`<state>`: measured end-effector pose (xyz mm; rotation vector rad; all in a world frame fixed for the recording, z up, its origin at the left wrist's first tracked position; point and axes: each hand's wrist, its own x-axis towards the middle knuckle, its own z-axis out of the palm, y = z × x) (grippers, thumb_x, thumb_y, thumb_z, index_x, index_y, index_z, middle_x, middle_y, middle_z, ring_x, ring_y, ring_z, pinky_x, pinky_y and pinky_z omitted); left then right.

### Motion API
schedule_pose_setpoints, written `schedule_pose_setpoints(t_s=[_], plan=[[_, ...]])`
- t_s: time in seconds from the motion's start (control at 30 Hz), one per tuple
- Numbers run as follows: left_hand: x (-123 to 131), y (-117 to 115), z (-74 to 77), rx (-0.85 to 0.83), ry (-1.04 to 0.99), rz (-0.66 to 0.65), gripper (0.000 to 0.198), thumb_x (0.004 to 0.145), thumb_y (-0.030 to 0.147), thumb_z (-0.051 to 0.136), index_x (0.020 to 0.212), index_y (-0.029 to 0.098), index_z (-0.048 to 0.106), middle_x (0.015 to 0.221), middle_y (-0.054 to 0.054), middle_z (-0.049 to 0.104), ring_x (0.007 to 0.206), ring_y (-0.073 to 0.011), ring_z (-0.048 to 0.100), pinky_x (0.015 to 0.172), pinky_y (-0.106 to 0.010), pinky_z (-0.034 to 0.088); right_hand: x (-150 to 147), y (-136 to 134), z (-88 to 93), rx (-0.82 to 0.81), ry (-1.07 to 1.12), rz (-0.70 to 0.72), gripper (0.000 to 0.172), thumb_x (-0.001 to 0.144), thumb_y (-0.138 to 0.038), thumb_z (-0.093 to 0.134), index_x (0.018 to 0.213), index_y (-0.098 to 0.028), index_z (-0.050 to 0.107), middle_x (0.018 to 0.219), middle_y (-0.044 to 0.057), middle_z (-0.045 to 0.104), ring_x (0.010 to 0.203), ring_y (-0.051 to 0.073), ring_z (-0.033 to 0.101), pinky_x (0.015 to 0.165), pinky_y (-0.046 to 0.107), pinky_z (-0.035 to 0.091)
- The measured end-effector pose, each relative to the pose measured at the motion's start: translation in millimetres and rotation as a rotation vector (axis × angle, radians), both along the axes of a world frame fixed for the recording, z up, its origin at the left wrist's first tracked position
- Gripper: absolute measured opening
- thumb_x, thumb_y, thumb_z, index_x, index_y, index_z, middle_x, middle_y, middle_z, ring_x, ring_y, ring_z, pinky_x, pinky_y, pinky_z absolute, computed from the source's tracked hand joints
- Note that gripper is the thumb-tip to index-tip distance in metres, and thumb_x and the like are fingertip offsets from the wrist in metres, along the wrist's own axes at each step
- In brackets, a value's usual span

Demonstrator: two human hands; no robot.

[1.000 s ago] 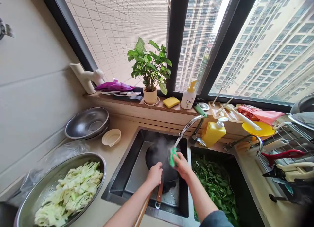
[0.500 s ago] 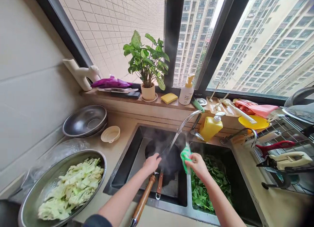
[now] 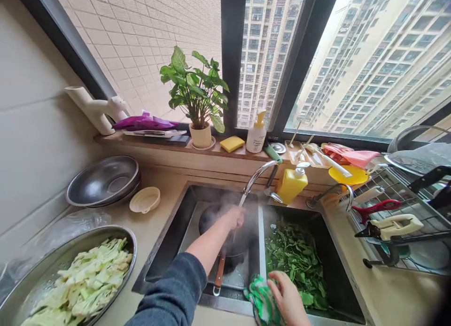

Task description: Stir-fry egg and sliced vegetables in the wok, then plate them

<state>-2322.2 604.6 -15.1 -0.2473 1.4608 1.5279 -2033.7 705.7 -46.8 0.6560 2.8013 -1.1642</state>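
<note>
My left hand [image 3: 235, 218] is closed at the water stream below the chrome tap [image 3: 259, 172], over a dark pan [image 3: 207, 220] in the left basin. What its fingers hold is hidden by the hand and steam. A brown utensil handle [image 3: 219, 274] with a metal hanging loop sticks out from the pan toward me. My right hand [image 3: 287, 295] has its fingers apart beside a crumpled green-and-white cloth [image 3: 262, 300], which lies over the front end of the sink divider. Leafy greens [image 3: 298, 260] fill much of the right basin.
A metal bowl of cut cabbage [image 3: 84, 283] stands at left, with dark bowls [image 3: 105, 181] and a cream dish [image 3: 145, 200] behind. A yellow pump bottle [image 3: 292, 185] stands behind the sink. At right is a wire rack [image 3: 394, 185]; a potted plant [image 3: 200, 96] sits on the sill.
My left hand has moved right and slightly up to the water stream. My right hand and the cloth have come down toward the sink's front edge, its fingers now spread. The view has shifted.
</note>
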Motion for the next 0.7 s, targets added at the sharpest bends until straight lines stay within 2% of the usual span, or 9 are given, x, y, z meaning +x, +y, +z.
schedule_pose_setpoints(t_s=[0.07, 0.17, 0.2, 0.3, 0.37, 0.47, 0.57, 0.63, 0.7], plan=[[-0.3, -11.4, 4.9, -0.044, 0.029, -0.008, 0.021, 0.09, 0.034, 0.053, 0.095, 0.013, 0.056, 0.073, 0.003, 0.055, 0.052, -0.0058, 0.047, 0.045, -0.019, 0.042, -34.7, 16.1, 24.7, 0.061, 0.053, 0.047, 0.029, 0.086, -0.041, 0.041, 0.093, -0.024, 0.065, 0.096, 0.009, 0.066, 0.087, 0.024, 0.064, 0.081, 0.034, 0.05], [8.0, -43.6, 14.1, -0.074, 0.125, -0.002, 0.018, 0.089, 0.033, 0.054, 0.09, 0.015, 0.054, 0.067, 0.005, 0.051, 0.049, -0.0051, 0.047, 0.041, -0.016, 0.035, -102.8, 44.7, 56.7, 0.39, 0.086, 0.074, 0.034, 0.088, -0.033, 0.038, 0.107, -0.02, 0.063, 0.113, 0.011, 0.061, 0.107, 0.023, 0.057, 0.092, 0.032, 0.045], [13.6, -59.2, 16.9, -0.086, 0.163, -0.001, 0.018, 0.086, 0.033, 0.056, 0.087, 0.015, 0.053, 0.065, 0.006, 0.05, 0.048, -0.0049, 0.047, 0.04, -0.015, 0.032, -126.5, 53.7, 63.5, 0.44, 0.089, 0.061, 0.036, 0.087, -0.031, 0.04, 0.113, -0.016, 0.06, 0.121, 0.014, 0.057, 0.115, 0.026, 0.052, 0.098, 0.035, 0.041], [39.1, -118.1, 20.6, -0.161, 0.279, -0.004, 0.029, 0.073, 0.038, 0.07, 0.08, 0.016, 0.052, 0.058, 0.008, 0.048, 0.043, -0.0043, 0.044, 0.037, -0.015, 0.022, -185.4, 71.8, 70.2, 0.505, 0.086, 0.032, 0.046, 0.086, -0.025, 0.042, 0.129, -0.01, 0.048, 0.134, 0.021, 0.045, 0.125, 0.033, 0.041, 0.103, 0.045, 0.033], [61.2, -160.4, 17.3, -0.236, 0.342, 0.003, 0.035, 0.066, 0.044, 0.072, 0.075, 0.016, 0.052, 0.053, 0.009, 0.046, 0.038, -0.0043, 0.041, 0.037, -0.017, 0.02, -207.2, 74.7, 65.9, 0.522, 0.07, -0.002, 0.051, 0.086, -0.022, 0.04, 0.135, -0.006, 0.04, 0.137, 0.026, 0.039, 0.127, 0.038, 0.036, 0.102, 0.052, 0.03], [93.7, -212.7, 5.0, -0.351, 0.413, 0.025, 0.039, 0.071, 0.054, 0.061, 0.073, 0.016, 0.053, 0.052, 0.008, 0.047, 0.035, -0.0052, 0.04, 0.039, -0.019, 0.024, -214.2, 70.3, 58.1, 0.521, 0.062, -0.046, 0.059, 0.087, -0.02, 0.037, 0.14, 0.002, 0.025, 0.146, 0.031, 0.023, 0.135, 0.043, 0.02, 0.105, 0.058, 0.019], [117.8, -241.6, -9.7, -0.427, 0.455, 0.014, 0.043, 0.076, 0.059, 0.049, 0.077, 0.016, 0.055, 0.053, 0.007, 0.049, 0.035, -0.0074, 0.043, 0.041, -0.022, 0.029, -201.6, 57.3, 59.3, 0.48, 0.05, -0.059, 0.066, 0.086, -0.022, 0.039, 0.14, 0.008, 0.016, 0.147, 0.035, 0.014, 0.137, 0.045, 0.01, 0.105, 0.061, 0.009], [129.8, -250.1, -16.9, -0.446, 0.462, -0.015, 0.043, 0.075, 0.059, 0.048, 0.077, 0.017, 0.055, 0.052, 0.007, 0.048, 0.035, -0.0086, 0.043, 0.041, -0.022, 0.029, -184.6, 36.9, 61.5, 0.42, 0.034, -0.016, 0.064, 0.085, -0.024, 0.041, 0.139, 0.004, 0.024, 0.145, 0.033, 0.022, 0.136, 0.044, 0.014, 0.105, 0.062, 0.01], [141.6, -254.4, -20.1, -0.437, 0.454, -0.05, 0.041, 0.073, 0.058, 0.053, 0.076, 0.018, 0.055, 0.051, 0.007, 0.048, 0.036, -0.0096, 0.044, 0.041, -0.023, 0.03, -159.8, 2.1, 58.3, 0.314, 0.008, 0.103, 0.054, 0.083, -0.023, 0.043, 0.135, -0.009, 0.04, 0.14, 0.024, 0.039, 0.131, 0.038, 0.03, 0.105, 0.055, 0.02]])
